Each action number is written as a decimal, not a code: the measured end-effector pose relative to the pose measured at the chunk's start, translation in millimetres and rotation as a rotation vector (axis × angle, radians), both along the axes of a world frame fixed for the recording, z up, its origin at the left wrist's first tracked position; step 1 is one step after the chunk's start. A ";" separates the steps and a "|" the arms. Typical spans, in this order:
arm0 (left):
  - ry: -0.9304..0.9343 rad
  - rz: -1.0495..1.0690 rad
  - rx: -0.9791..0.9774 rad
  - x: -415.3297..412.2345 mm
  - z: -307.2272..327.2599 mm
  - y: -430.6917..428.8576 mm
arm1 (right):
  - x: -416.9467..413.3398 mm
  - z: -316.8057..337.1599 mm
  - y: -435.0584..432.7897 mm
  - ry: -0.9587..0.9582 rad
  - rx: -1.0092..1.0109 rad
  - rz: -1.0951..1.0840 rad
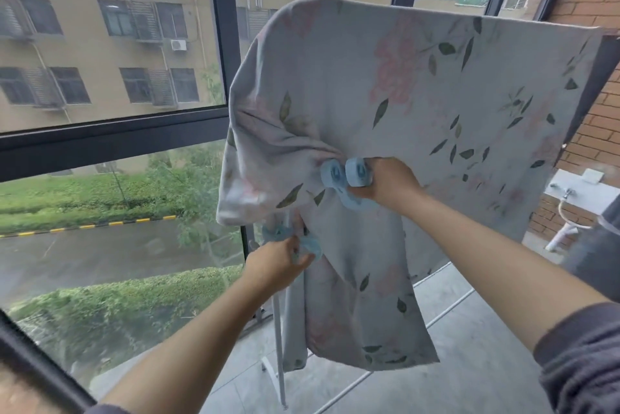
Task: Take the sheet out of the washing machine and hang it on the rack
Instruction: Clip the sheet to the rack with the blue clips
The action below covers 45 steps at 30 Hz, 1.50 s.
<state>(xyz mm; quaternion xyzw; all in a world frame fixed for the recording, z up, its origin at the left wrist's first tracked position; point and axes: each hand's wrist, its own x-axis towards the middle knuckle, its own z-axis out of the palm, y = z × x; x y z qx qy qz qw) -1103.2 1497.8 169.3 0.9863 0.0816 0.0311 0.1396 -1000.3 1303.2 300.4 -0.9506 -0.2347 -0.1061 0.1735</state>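
A pale blue sheet (419, 105) with pink flowers and green leaves hangs over the top bar of a drying rack, draped down toward the floor. My right hand (385, 183) grips a large light-blue clip (345, 173) whose round jaws pinch a bunched fold of the sheet. Lower down, my left hand (278, 262) holds a second light-blue clip (302, 242) at the sheet's left edge, next to the rack's white upright pole (280, 346). Motion blur hides whether that clip bites the cloth.
Tall dark-framed windows (221, 44) stand right behind the rack on the left. A brick wall (593, 131) is on the right with a white sink and tap (570, 194). The rack's white legs (436, 319) cross the grey tiled floor.
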 end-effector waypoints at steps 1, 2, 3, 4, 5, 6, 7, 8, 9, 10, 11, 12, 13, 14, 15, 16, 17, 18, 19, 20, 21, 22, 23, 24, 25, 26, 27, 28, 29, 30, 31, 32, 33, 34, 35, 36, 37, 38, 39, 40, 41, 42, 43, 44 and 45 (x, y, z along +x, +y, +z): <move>-0.024 0.010 0.008 -6.7 -4.3 3.8 | -1.2 -5.5 3.1 0.015 0.041 0.013; -0.046 0.006 0.005 -15.1 -10.5 10.1 | -4.6 -11.4 7.6 0.033 0.081 0.031; -0.073 -0.007 -0.011 -21.9 -15.7 17.4 | -7.6 -16.3 11.3 0.056 0.110 0.042; -0.099 -0.014 -0.025 -30.1 -21.4 27.3 | -13.5 -22.7 17.0 0.078 0.130 0.052; -0.132 -0.017 -0.043 -36.1 -24.7 36.8 | -19.1 -28.4 22.0 0.102 0.147 0.047; -0.165 -0.012 -0.058 -42.5 -26.4 46.2 | -25.3 -34.6 27.7 0.121 0.174 0.041; -0.193 -0.005 -0.060 -48.0 -25.8 52.4 | -31.1 -40.0 32.5 0.143 0.217 0.036; -0.200 0.000 -0.059 -51.8 -25.9 56.1 | -35.8 -45.3 37.1 0.163 0.271 0.034; -0.193 0.009 -0.067 -55.1 -26.1 57.4 | -40.5 -50.1 40.9 0.183 0.321 0.031; -0.164 0.025 -0.074 -57.4 -27.5 56.2 | -45.3 -54.3 44.2 0.192 0.357 0.022; -0.141 0.055 -0.081 -59.1 -29.6 52.5 | -50.6 -57.8 47.1 0.193 0.377 0.005; -0.123 0.102 -0.089 -58.9 -30.6 45.2 | -55.7 -61.0 48.6 0.190 0.398 -0.011; -0.118 0.159 -0.105 -57.2 -32.8 37.2 | -61.0 -64.9 49.7 0.191 0.421 -0.030; -0.123 0.227 -0.126 -53.9 -34.4 28.4 | -65.6 -69.4 49.9 0.193 0.446 -0.045; -0.143 0.287 -0.160 -50.2 -34.7 20.7 | -71.0 -73.0 49.4 0.200 0.475 -0.062; -0.173 0.334 -0.205 -46.5 -34.2 15.0 | -75.6 -76.7 48.1 0.206 0.509 -0.080; -0.213 0.359 -0.252 -43.6 -32.7 12.4 | -79.1 -79.5 46.2 0.211 0.548 -0.097; -0.245 0.357 -0.287 -42.0 -31.9 12.2 | -81.1 -82.3 43.4 0.214 0.588 -0.117; -0.270 0.336 -0.305 -41.9 -30.9 13.8 | -82.3 -83.5 40.9 0.220 0.623 -0.135; -0.285 0.306 -0.310 -43.6 -29.6 16.7 | -83.3 -83.0 38.4 0.228 0.656 -0.152; -0.304 0.271 -0.303 -45.5 -27.8 20.4 | -84.6 -80.9 36.3 0.250 0.699 -0.168; -0.332 0.235 -0.287 -47.6 -23.9 24.5 | -85.1 -77.5 35.1 0.286 0.763 -0.170; -0.381 0.195 -0.269 -49.7 -18.9 29.1 | -85.9 -73.2 34.7 0.328 0.839 -0.156; -0.440 0.159 -0.256 -53.0 -11.7 34.4 | -87.8 -68.6 35.8 0.368 0.914 -0.123; -0.504 0.126 -0.247 -56.5 -3.5 40.2 | -90.0 -63.3 37.4 0.402 0.970 -0.080; -0.553 0.096 -0.238 -60.1 4.9 47.2 | -92.3 -58.5 40.0 0.433 1.020 -0.033; -0.598 0.071 -0.229 -65.0 12.8 55.7 | -95.3 -53.1 43.8 0.467 1.069 0.019; -0.621 0.062 -0.227 -70.1 18.9 66.3 | -97.7 -48.5 49.0 0.513 1.118 0.070; -0.639 0.063 -0.236 -74.9 24.2 77.0 | -100.2 -44.2 54.3 0.566 1.154 0.120; -0.655 0.084 -0.250 -80.7 30.5 89.2 | -102.7 -39.8 61.1 0.620 1.166 0.173; -0.679 0.114 -0.269 -86.3 37.2 103.4 | -107.0 -34.4 69.3 0.671 1.151 0.226; -0.707 0.156 -0.283 -92.4 45.9 117.8 | -110.5 -30.5 78.4 0.710 1.115 0.277; -0.746 0.197 -0.290 -99.0 56.7 133.8 | -114.3 -26.1 89.8 0.733 1.063 0.333; -0.778 0.239 -0.287 -104.0 67.6 147.6 | -118.7 -22.8 100.3 0.738 1.009 0.382; -0.814 0.284 -0.270 -111.3 81.6 162.3 | -123.9 -17.7 114.9 0.738 0.953 0.428; -0.846 0.323 -0.255 -117.6 95.5 175.6 | -129.1 -12.8 130.5 0.737 0.912 0.463; -0.882 0.352 -0.236 -123.9 110.5 187.1 | -134.2 -6.9 147.1 0.726 0.883 0.489; -0.919 0.374 -0.223 -129.2 125.6 198.1 | -139.7 0.9 164.9 0.706 0.862 0.511; -0.949 0.395 -0.217 -133.2 139.2 205.7 | -144.0 7.5 180.0 0.691 0.849 0.540; -0.977 0.419 -0.204 -138.6 154.9 215.8 | -147.8 17.1 197.1 0.683 0.827 0.584; -0.986 0.432 -0.194 -140.7 164.4 222.4 | -150.9 23.2 207.6 0.679 0.792 0.625; -0.978 0.452 -0.176 -145.7 172.5 230.9 | -153.6 29.7 217.5 0.667 0.741 0.674; -0.956 0.476 -0.162 -151.5 174.9 239.2 | -155.1 33.0 224.7 0.655 0.688 0.711; -0.927 0.505 -0.155 -158.4 173.7 248.1 | -156.5 35.2 230.5 0.639 0.650 0.722; -0.903 0.537 -0.154 -165.7 169.7 256.3 | -156.5 35.8 234.6 0.609 0.632 0.710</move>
